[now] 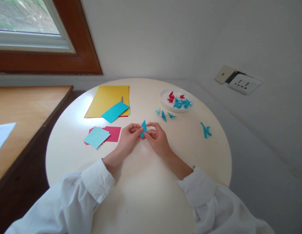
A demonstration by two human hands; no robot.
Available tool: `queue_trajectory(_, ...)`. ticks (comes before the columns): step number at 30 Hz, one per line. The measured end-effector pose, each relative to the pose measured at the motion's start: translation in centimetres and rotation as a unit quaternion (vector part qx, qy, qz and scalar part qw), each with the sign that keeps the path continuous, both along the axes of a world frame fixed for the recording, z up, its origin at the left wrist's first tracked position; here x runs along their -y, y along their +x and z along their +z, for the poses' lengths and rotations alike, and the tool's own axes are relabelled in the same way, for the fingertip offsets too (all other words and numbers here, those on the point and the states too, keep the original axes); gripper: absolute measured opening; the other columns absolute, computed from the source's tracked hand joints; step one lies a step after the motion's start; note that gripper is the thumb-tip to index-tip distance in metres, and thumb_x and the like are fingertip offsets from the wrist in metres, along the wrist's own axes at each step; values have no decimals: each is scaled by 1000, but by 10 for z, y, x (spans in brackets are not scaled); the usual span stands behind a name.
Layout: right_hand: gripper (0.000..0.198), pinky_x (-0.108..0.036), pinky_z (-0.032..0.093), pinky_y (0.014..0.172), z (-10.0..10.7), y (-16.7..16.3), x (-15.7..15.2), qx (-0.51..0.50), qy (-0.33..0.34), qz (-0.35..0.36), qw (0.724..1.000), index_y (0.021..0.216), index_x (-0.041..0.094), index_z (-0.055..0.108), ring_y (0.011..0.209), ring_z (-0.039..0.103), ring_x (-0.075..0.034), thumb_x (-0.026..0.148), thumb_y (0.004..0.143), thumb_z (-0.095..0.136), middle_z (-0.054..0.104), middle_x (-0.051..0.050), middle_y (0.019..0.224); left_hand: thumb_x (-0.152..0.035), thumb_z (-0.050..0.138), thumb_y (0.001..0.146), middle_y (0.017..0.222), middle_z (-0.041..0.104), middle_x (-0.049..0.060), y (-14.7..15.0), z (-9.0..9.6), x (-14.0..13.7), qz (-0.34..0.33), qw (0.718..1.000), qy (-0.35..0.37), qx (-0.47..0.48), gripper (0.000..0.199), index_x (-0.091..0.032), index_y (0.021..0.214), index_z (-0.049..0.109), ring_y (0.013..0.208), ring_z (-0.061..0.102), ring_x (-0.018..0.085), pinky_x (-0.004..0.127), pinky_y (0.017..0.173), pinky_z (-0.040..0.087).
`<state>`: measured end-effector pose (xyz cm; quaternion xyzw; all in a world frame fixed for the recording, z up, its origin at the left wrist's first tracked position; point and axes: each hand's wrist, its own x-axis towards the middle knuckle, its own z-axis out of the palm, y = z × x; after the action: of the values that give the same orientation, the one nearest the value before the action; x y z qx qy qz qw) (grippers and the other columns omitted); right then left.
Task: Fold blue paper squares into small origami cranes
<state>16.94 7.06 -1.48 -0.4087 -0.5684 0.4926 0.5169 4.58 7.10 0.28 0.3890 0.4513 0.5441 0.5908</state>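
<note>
Folded blue paper (pixel 144 128), narrow and pointed, stands nearly upright between the two hands, over the middle of the round counter (pixel 143 185). The left hand (pixel 130 134) is nearly closed, pinching the left edge with thumb and fingers; the right hand (pixel 157 138) pinches the lower right edge, its index finger reaching toward the upper part. Just beyond sit three paper birds (pixel 164 116), then a white dish (pixel 178 92) of red and blue birds near the far rim. Pale blue squares (pixel 96 137) overlap pink squares (pixel 114 133) just beside the left hand — the tightest side. Behind them, a blue strip (pixel 115 111) overhangs the front edge of yellow sheets (pixel 109 96). Open room lies nearer the body and rightward — as far as some blue scraps (pixel 205 130) near the right rim.
</note>
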Motion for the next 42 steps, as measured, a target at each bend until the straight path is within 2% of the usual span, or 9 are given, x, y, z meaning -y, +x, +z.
queue_trajectory(4, 25, -27, 48, 61, -2, -1, 0, 6, -2, 13, 1000, 95, 22, 45, 59, 63, -14, 28, 74, 57, 63, 4, 59, -30, 68, 65, 58, 56, -3, -1, -3, 0, -22, 999, 35, -24, 21, -15, 69, 55, 54, 52, 8, 21, 54, 40)
queue_trajectory(8, 22, -26, 48, 58, -2, 0, 0, 5, -6, 8, 1000, 95, 22, 47, 56, 62, -13, 32, 77, 55, 62, 4, 60, -33, 68, 67, 59, 57, -2, -3, -6, -2, -9, 998, 41, -41, 22, -15, 70, 55, 54, 53, 8, 21, 54, 41)
queue_trajectory(13, 19, -26, 48, 60, 2, 9, -3, 21, 41, -19, 999, 97, 21, 50, 56, 58, -11, 28, 79, 52, 59, 5, 58, -34, 70, 65, 62, 61, -1, -4, -4, -3, -1, 999, 22, -29, 25, -15, 75, 57, 58, 60, 11, 26, 62, 48)
queue_trajectory(18, 30, -26, 48, 68, 2, 14, -5, 72, 82, -5, 994, 109, 24, 53, 77, 61, -13, 21, 79, 51, 64, 0, 82, -28, 72, 62, 69, 63, 1, -4, 2, -1, -24, 1000, -2, -4, 22, -13, 75, 63, 57, 58, 9, 24, 59, 48)
queue_trajectory(21, 29, -27, 50, 68, 1, 14, -4, 93, 100, 23, 990, 105, 23, 59, 78, 61, -12, 18, 77, 52, 65, -4, 100, -25, 71, 63, 72, 64, 3, -4, 2, -1, -54, 999, 0, -5, 19, -12, 76, 67, 59, 56, 8, 21, 57, 45)
queue_trajectory(27, 24, -29, 51, 70, 1, 15, -4, 125, 128, 0, 984, 96, 20, 67, 84, 63, -16, 19, 76, 55, 69, -7, 95, -24, 69, 64, 71, 64, 3, -5, -1, -2, -42, 999, -7, -4, 16, -12, 74, 67, 58, 57, 9, 22, 59, 47)
queue_trajectory(33, 21, -27, 51, 66, 1, 15, -5, 120, 116, -84, 982, 92, 20, 69, 81, 64, -16, 22, 76, 57, 70, -6, 94, -26, 66, 70, 76, 66, 2, -10, 2, 0, -46, 998, 34, -5, 21, -16, 88, 63, 70, 63, 13, 31, 75, 51)
queue_trajectory(38, 20, -26, 51, 65, 3, 15, -5, 112, 116, -78, 984, 91, 20, 69, 81, 64, -16, 22, 76, 57, 71, -6, 93, -26, 71, 66, 75, 67, 3, -14, -2, -3, -61, 990, 94, -91, 25, -15, 88, 65, 73, 63, 16, 32, 74, 50)
queue_trajectory(42, 21, -28, 52, 69, 3, 14, -5, 71, 77, -75, 992, 93, 21, 69, 82, 64, -16, 25, 74, 61, 71, -5, 94, -27, 70, 67, 77, 67, 4, -13, -1, -3, -38, 989, 108, -94, 18, -15, 80, 66, 73, 63, 16, 31, 72, 50)
